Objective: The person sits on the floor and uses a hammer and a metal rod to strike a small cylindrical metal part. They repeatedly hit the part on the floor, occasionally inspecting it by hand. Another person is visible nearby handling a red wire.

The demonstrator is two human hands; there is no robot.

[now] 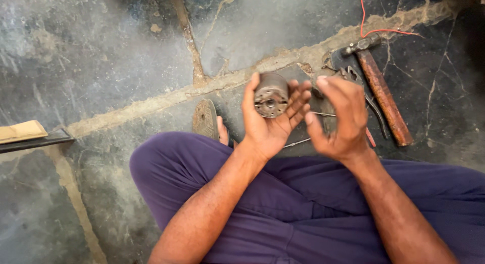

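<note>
Purple trousers [283, 203] below, left grip [268, 127] holds metal cylinder [271, 94]; right grip [338, 122] curled, empty.

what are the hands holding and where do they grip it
The left hand holds a short metal cylinder, cradled by its round side between thumb and fingers, its end face with a centre hole showing. The right hand holds nothing visible.

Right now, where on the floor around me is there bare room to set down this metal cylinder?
The stone floor is bare at upper left, bordered by the mortar seam and the flat board. It is crowded on the right: hammer, pliers and thin rods lie behind the right hand. The left hand holds the metal cylinder above the sandal.
</note>
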